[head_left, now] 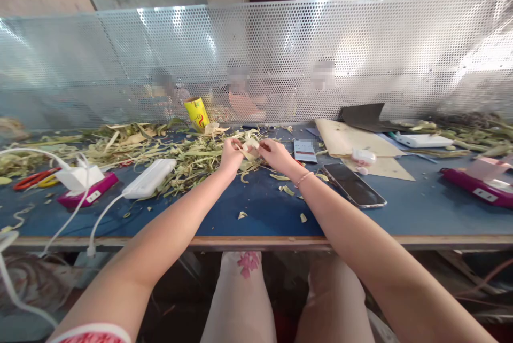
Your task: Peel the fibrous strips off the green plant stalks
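Just above the far half of the blue tabletop (272, 215), your two hands meet in front of you over the edge of a loose heap of dried greenish stems and leaves (192, 153). Your left hand (231, 157) is drawn in narrow, its fingertips pinching a pale, papery piece (251, 146); your right hand (276, 153), bent in toward it, grips the same piece from the other side with thumb and fingers close together. That piece sits between your fingertips, its exact shape too small to make out. A beaded bracelet (303, 179) circles your right wrist. Beyond your left hand, a yellow tube (197, 115) leans at the back of the heap, before the perforated metal screen (256, 49). Just beyond your right forearm lie a small printed card (305, 151) and a dark-screened phone (355, 186), with brown paper (348, 139) farther back. To your left, a white power bank (149, 178) lies beside the heap, near a purple power strip (100, 189), and a few pale scraps (242, 215) dot the surface nearer you
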Available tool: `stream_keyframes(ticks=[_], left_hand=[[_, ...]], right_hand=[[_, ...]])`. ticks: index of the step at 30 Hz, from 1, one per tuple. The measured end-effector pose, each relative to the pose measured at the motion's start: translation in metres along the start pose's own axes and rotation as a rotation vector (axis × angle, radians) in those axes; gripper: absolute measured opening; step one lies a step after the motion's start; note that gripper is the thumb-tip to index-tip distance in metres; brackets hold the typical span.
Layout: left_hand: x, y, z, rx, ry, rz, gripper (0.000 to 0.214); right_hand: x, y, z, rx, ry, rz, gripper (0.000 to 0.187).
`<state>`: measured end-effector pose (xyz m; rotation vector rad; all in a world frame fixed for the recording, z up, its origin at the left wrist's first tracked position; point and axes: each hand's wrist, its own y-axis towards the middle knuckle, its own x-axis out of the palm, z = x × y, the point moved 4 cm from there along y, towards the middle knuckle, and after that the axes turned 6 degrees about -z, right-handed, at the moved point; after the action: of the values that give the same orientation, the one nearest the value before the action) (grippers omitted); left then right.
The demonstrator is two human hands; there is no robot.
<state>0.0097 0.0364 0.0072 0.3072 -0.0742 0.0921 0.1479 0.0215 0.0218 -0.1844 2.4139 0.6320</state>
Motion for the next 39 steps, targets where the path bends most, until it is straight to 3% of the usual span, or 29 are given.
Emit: stream_keyframes(ticks=[5,12,24,27,32,39], left_hand=[[0.006,-0.006,0.003,-0.043,-0.012,-0.047,0.031],[0.011,-0.009,0.005,-0.062,-0.068,-0.123,0.016],[0.008,-0.011,0.009,-0.137,-0.175,-0.062,0.014],[0.009,-0.012,0.010,-0.116,-0.179,-0.096,0.007],[0.016,-0.015,0.011,-0.065,-0.173,-0.205,0.018],[0.016,-0.015,0.010,-0.069,-0.194,-0.189,0.015]], right_hand=[[0.004,0.000,0.001,-0.002,0.056,-0.013,0.013],[0.001,0.003,0.003,-0.089,0.008,0.076,0.015],[-0.002,0.001,-0.004,-0.301,-0.012,0.112,0.028],[-0.004,0.000,-0.006,-0.272,-0.005,0.134,0.020],[-0.005,-0.002,-0.007,-0.130,0.089,0.135,0.015],[-0.003,0.003,0.004,0.010,0.379,0.137,0.013]])
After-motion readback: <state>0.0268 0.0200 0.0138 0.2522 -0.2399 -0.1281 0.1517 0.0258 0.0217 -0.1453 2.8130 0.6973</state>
